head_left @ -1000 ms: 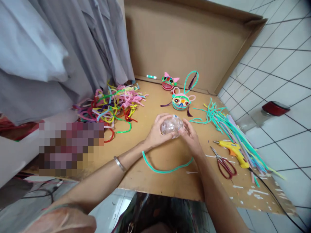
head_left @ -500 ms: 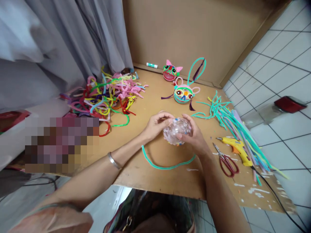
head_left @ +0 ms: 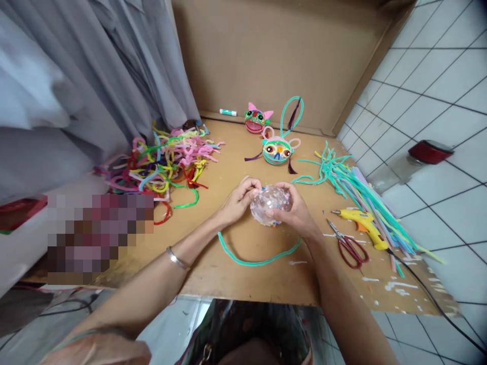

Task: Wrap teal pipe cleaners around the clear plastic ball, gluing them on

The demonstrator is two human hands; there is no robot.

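In the head view, a clear, rounded plastic ball (head_left: pixel 262 209) speckled with coloured bits is held over the tan, flat tabletop (head_left: pixel 228 281), clamped between the right hand's (head_left: pixel 297 210) thumb and fingers; the left hand's (head_left: pixel 239 200) fingertips are gathered at its left edge, whether fully closed cannot be told. A slip could be caused by the smooth curve being gripped mainly from one side. Since a second ago, the main hold has been passed from left to right; the curved, teal, fuzzy stem (head_left: pixel 254 264) is left lying nearer the wearer.
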